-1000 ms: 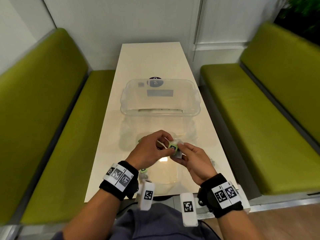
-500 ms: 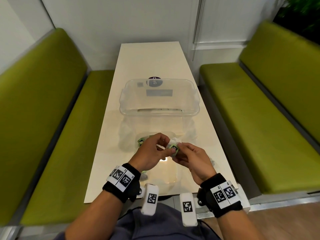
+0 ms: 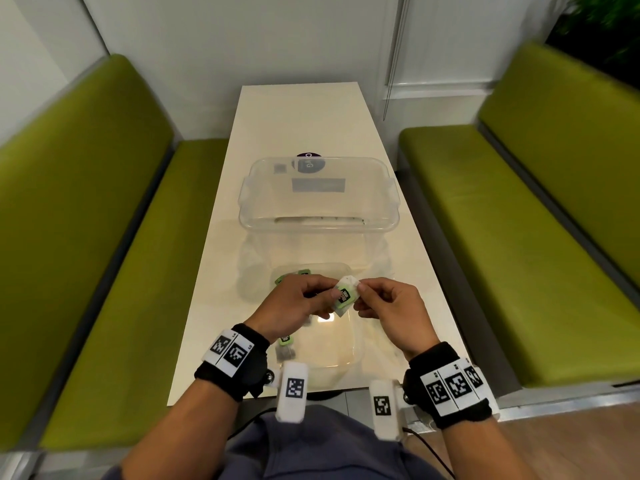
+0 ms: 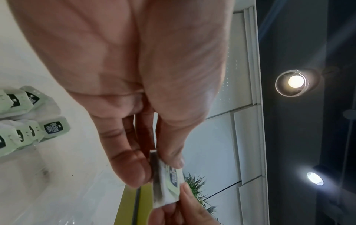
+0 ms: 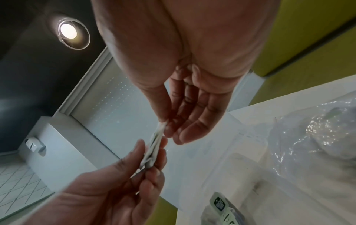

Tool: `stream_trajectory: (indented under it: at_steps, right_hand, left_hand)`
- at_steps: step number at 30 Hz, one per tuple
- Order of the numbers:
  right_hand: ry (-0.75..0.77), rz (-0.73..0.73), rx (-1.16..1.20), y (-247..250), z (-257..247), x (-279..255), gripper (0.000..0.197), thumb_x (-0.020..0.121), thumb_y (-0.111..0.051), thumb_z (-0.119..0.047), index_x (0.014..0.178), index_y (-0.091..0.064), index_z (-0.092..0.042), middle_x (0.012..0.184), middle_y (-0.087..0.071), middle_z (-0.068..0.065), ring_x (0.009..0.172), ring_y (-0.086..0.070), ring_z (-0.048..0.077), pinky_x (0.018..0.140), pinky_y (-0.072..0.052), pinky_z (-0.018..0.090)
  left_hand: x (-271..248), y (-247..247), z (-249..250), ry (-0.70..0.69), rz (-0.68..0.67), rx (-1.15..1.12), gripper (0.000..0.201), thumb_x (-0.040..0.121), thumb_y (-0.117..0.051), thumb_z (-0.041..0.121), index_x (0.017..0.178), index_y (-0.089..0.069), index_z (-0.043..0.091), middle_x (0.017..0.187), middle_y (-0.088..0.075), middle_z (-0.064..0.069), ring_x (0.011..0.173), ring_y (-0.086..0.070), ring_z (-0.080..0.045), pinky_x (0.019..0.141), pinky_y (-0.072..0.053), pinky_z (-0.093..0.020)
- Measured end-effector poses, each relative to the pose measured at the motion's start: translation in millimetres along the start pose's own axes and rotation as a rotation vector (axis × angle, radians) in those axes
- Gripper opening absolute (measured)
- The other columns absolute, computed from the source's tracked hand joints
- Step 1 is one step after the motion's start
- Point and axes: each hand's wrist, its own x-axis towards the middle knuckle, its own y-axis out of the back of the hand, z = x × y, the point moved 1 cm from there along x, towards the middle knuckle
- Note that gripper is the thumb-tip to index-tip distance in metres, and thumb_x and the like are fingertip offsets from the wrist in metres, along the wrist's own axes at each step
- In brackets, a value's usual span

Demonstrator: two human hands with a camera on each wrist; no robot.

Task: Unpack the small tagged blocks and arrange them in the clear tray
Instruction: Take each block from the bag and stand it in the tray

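Observation:
A small white block with a green and black tag [image 3: 344, 295] is held above the shallow clear tray [image 3: 358, 344] at the table's near end. My left hand [image 3: 311, 301] pinches its left side between thumb and fingers. My right hand [image 3: 367, 296] pinches its upper right corner. In the left wrist view the block [image 4: 169, 179] sits between the left thumb and fingertips [image 4: 133, 172]. It appears edge-on [image 5: 154, 146] in the right wrist view. Several more tagged blocks [image 3: 285, 341] lie at the tray's left side, partly hidden by my left hand.
A large clear plastic box [image 3: 318, 202] stands mid-table beyond the tray. Crumpled clear plastic wrap [image 5: 318, 134] lies between box and tray at the right. Green benches [image 3: 104, 237] flank the narrow white table [image 3: 301, 116]. A dark round sticker [image 3: 308, 161] shows behind the box.
Both hands stay over the tray. The block has turned between the fingers so its tag faces up, and the right fingers have shifted to its upper corner.

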Motion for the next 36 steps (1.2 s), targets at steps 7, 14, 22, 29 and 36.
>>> stream_trajectory:
  at_steps: [7,14,22,29,36]
  right_hand:
    - [-0.079,-0.064,0.170,-3,-5,-2,0.017,0.099,-0.063,-0.016,0.109,-0.072,-0.006,0.093,-0.079,0.013,0.080,-0.075,0.021,0.074,-0.063,0.034]
    - [-0.071,-0.059,0.189,-2,-3,0,0.013,0.096,-0.065,-0.008,0.105,-0.072,-0.002,0.092,-0.078,0.019,0.076,-0.073,0.022,0.074,-0.063,0.031]
    - [-0.075,-0.016,0.285,0,-4,1,0.013,0.095,-0.066,-0.007,0.105,-0.071,-0.001,0.093,-0.078,0.019,0.076,-0.075,0.022,0.075,-0.063,0.029]
    - [-0.073,0.016,0.310,0,-3,0,0.013,0.095,-0.066,-0.008,0.104,-0.070,0.000,0.093,-0.078,0.018,0.080,-0.076,0.026,0.077,-0.063,0.030]
    - [-0.072,0.014,0.269,1,0,0,0.008,0.096,-0.065,-0.008,0.101,-0.072,-0.007,0.089,-0.079,0.013,0.077,-0.075,0.021,0.079,-0.062,0.033]
  left_hand:
    - [2,0,0,-0.006,0.061,-0.132,0.017,0.096,-0.070,0.013,0.108,-0.064,0.003,0.098,-0.078,-0.017,0.084,-0.073,-0.030,0.084,-0.061,-0.041]
    - [1,-2,3,-0.034,0.078,-0.124,0.016,0.091,-0.075,0.013,0.102,-0.070,0.002,0.097,-0.078,-0.017,0.083,-0.073,-0.027,0.082,-0.061,-0.039]
    - [1,-3,5,-0.022,0.151,0.058,0.021,0.079,-0.089,0.029,0.094,-0.075,0.026,0.092,-0.079,-0.001,0.084,-0.076,-0.026,0.087,-0.060,-0.055]
    - [1,-12,12,-0.015,0.207,0.200,0.025,0.076,-0.090,0.037,0.086,-0.071,0.025,0.086,-0.076,0.004,0.071,-0.067,-0.002,0.062,-0.049,-0.018]
    - [3,-4,10,-0.035,0.228,0.122,0.014,0.081,-0.083,0.034,0.081,-0.072,0.027,0.094,-0.076,0.003,0.091,-0.072,-0.021,0.073,-0.059,-0.045]
